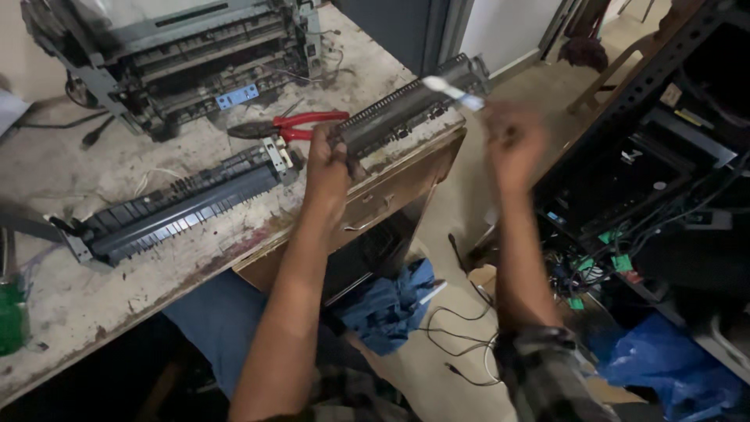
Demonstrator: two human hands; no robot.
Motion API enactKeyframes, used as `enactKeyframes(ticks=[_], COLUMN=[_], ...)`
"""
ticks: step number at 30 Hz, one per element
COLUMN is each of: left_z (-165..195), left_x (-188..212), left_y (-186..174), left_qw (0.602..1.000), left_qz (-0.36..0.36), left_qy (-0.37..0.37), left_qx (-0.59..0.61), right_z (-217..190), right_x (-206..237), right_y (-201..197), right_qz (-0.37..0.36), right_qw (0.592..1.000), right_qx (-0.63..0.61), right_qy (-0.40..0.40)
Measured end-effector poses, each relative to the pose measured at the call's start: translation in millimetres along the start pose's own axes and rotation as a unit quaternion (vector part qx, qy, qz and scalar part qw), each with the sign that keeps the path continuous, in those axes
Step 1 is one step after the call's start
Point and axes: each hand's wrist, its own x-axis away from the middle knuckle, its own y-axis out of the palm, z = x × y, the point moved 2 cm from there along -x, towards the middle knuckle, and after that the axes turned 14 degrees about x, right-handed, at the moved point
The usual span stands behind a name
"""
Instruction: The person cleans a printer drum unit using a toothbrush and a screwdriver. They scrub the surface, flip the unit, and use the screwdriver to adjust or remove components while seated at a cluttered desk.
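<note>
Gripping one end of a long dark ribbed printer assembly [406, 109], the left hand [326, 168] has its fingers wrapped tight around the part, which runs up and to the right from the hand and lies along the corner edge of the stained table [117, 289]. The right hand [512, 144] is raised beyond the table's edge, blurred; its grip looks curled round a thin white-and-blue tool [455, 92] whose tip sits over the far end of the assembly, though the blur keeps the exact hold from showing.

Just left of the left hand lies a second, longer black ribbed unit [172, 207], flat on the table. Red-handled pliers [293, 125] rest between the two parts, near the hand. At the table's back stands a stripped-down printer chassis [180, 55]. A blue cloth [391, 301] and loose cables [461, 336] lie on the floor below.
</note>
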Motion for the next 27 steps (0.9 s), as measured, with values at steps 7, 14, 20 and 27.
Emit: enactKeyframes(ticks=[7, 14, 20, 27], left_z=[-2.0, -10.6, -26.5, -36.9], left_x=[-7.5, -11.0, -22.2, -34.3], left_y=[-5.8, -8.3, -14.3, -31.1], left_qw=[1.000, 0.997, 0.998, 0.996], left_qz=[-0.004, -0.034, -0.031, -0.037], left_qy=[0.016, 0.006, 0.002, 0.071], left_qx=[0.019, 0.073, 0.046, 0.037], right_z=[42.3, 38.7, 54.0, -8.2], right_x=[-86.5, -117.6, -115.6, -85.8], right_y=[-9.9, -2.7, 12.5, 21.3], right_qz=[-0.179, -0.274, -0.289, -0.274], right_qw=[0.978, 0.951, 0.933, 0.947], right_qx=[0.050, 0.059, 0.018, 0.109], right_qy=[-0.096, -0.129, -0.211, -0.130])
